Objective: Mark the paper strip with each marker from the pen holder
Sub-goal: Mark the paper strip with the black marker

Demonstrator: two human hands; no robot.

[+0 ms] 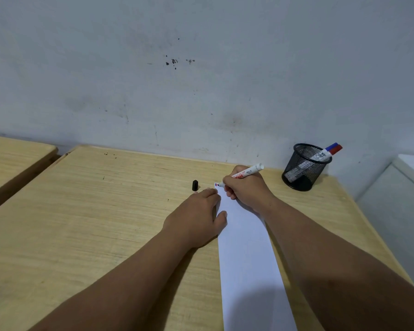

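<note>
A long white paper strip lies on the wooden desk, running from the near edge toward the wall. My right hand grips an uncapped white marker, with its tip touching the strip's far end, where small red and blue marks show. My left hand lies flat on the desk, its fingers and thumb pressing the strip's left edge. A black cap stands on the desk just beyond my left fingers. The black mesh pen holder at the back right holds a blue-capped and a red-capped marker.
A marked grey wall rises right behind the desk. A second wooden desk stands to the left across a narrow gap. A white surface lies past the desk's right edge.
</note>
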